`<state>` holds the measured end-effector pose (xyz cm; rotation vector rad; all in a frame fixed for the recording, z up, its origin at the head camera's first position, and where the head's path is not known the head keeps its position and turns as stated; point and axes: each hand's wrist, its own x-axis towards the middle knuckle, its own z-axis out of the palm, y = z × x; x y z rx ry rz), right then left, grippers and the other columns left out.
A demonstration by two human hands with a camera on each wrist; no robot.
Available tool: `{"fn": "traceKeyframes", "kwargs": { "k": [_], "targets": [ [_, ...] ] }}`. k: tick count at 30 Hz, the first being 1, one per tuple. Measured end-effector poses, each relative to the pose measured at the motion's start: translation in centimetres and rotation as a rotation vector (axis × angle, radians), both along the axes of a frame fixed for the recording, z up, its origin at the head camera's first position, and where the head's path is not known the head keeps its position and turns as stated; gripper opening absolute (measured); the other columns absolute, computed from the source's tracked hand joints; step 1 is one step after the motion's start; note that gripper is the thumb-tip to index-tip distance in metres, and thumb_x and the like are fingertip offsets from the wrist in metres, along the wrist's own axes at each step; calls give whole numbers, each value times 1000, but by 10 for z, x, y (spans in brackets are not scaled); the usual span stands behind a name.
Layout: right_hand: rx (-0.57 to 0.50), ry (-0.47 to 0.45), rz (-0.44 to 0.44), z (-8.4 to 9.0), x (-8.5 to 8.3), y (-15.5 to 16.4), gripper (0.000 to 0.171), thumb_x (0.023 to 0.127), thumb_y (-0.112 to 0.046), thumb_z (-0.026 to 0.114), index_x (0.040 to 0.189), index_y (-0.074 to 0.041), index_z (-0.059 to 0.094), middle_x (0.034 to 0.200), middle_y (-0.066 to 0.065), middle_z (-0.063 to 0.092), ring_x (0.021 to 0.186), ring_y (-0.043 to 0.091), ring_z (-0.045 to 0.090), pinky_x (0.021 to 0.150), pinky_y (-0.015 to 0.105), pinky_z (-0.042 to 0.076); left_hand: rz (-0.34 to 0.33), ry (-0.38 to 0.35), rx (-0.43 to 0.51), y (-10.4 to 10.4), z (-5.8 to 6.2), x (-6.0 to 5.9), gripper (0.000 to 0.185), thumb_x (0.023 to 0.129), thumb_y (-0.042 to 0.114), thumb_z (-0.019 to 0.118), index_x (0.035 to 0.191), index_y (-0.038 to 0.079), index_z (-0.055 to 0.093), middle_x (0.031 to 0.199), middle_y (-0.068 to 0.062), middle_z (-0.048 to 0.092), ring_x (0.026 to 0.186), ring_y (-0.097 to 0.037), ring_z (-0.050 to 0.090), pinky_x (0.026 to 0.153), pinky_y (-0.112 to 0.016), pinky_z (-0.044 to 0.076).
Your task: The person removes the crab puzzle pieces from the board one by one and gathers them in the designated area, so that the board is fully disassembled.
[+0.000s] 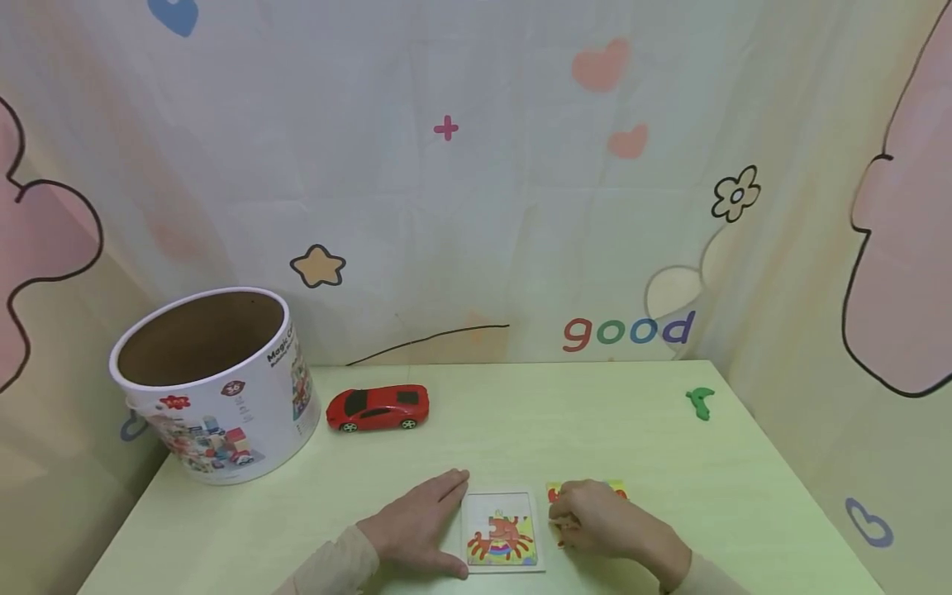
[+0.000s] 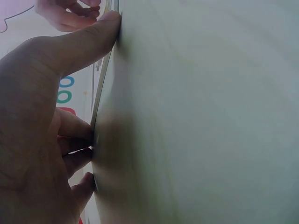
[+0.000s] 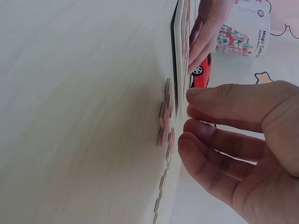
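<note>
Head view: left hand (image 1: pixel 420 529) lies flat, fingers straight, steadying the puzzle board (image 1: pixel 501 530) on the table (image 1: pixel 595 430). Right hand (image 1: pixel 602 521), just right of it, curls over loose puzzle pieces (image 3: pixel 164 122); whether its grip pinches one I cannot tell. Pieces look thin, light, stiff, best pinched by edges.

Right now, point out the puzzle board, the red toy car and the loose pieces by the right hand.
puzzle board (image 1: pixel 500 506): head view, blank upper part.
red toy car (image 1: pixel 378 407): head view, roof.
loose pieces (image 3: pixel 164 116): right wrist view, piece edge.

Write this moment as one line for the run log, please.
left hand: flat, steadying puzzle board | right hand: fingers curled over loose puzzle pieces, grip unclear | table: red toy car, bucket
</note>
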<state>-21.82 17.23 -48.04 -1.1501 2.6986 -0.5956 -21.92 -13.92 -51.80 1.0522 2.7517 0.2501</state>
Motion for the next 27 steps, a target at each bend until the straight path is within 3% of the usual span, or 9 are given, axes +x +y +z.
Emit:
{"fn": "traceKeyframes", "kwargs": {
  "k": [7,27],
  "targets": [
    [-16,25,19,5,0,-8,15,81,-7,74,95,-10,75,87,-4,67,72,1,52,63,18,49,1,-11,6,2,1,0,114,73,82,56,152,5,30,161,-7,24,146,-25,27,117,-39,32],
    [7,56,31,7,-4,-35,20,85,-16,73,104,-10,73,98,-1,69,83,6,61,73,22,53,-3,9,-5,0,-1,-1,114,73,84,53,152,5,30,161,-7,24,146,-26,28,116,-40,33]
  ]
}}
